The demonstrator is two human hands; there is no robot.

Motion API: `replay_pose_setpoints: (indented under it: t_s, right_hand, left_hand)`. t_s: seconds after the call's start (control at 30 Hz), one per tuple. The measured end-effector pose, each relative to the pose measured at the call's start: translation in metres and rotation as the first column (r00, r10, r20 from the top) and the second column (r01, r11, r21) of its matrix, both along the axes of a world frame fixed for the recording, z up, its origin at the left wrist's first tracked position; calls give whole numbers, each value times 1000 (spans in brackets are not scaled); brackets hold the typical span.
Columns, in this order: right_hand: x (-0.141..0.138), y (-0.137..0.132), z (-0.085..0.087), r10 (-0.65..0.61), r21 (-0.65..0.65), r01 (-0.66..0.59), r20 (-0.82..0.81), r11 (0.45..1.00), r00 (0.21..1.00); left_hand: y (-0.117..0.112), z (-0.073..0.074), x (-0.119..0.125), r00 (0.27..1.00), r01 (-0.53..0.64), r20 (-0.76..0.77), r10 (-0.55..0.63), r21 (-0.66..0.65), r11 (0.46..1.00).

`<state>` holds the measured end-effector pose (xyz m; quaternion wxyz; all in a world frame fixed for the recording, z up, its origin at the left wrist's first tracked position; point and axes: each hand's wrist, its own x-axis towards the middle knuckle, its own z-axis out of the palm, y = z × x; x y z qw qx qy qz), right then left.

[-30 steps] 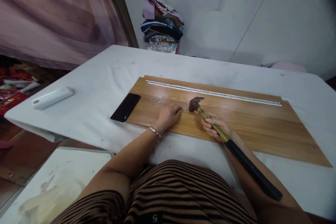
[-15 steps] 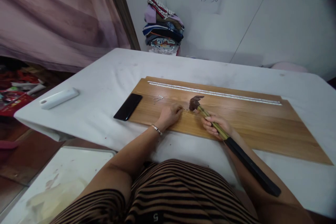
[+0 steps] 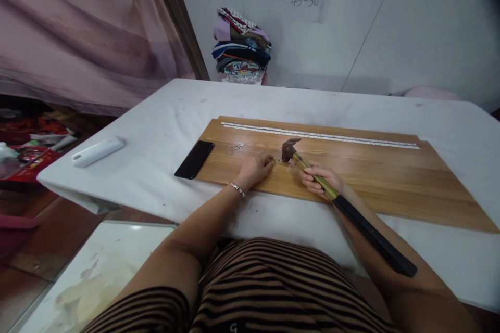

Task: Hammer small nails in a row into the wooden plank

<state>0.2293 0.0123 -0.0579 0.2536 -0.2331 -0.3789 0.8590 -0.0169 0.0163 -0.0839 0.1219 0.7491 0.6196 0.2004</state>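
My right hand (image 3: 319, 179) is wrapped around the yellow upper handle of a claw hammer (image 3: 363, 229), whose long black grip runs back over my forearm. The rusty brown head is low over a wooden board (image 3: 371, 177), its claw pointing away from me. Just left of the head, my left hand (image 3: 255, 166) rests on the board with its fingers pinched together. What they hold, if anything, is too small to make out. Small dark specks lie on the wood between the hand and the hammer head. Several loose nails (image 3: 237, 146) lie behind my left hand.
A black phone (image 3: 194, 159) overlaps the board's left end. Two white measuring strips (image 3: 320, 136) run along its far edge. On the white-covered table (image 3: 156, 114) a white handle-like object (image 3: 97, 151) lies at left. Folded clothes (image 3: 242, 47) are stacked by the wall.
The camera view has shifted slightly. Both hands and the hammer keep nearly the same places over the board, the hammer head staying just right of my left fingers.
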Motion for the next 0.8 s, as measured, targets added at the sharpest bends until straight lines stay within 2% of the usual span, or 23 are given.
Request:
replay_pose_setpoints:
  t_s: [0.5, 0.8]
  right_hand:
    - [-1, -1, -1, -16, 13, 15, 10, 1000, 1000]
    - [-3, -5, 0, -35, 33, 36, -14, 999, 999]
  left_hand:
    - [1, -2, 0, 1000, -6, 17, 5, 14, 1000]
    - [2, -2, -1, 1000, -3, 31, 3, -31, 1000]
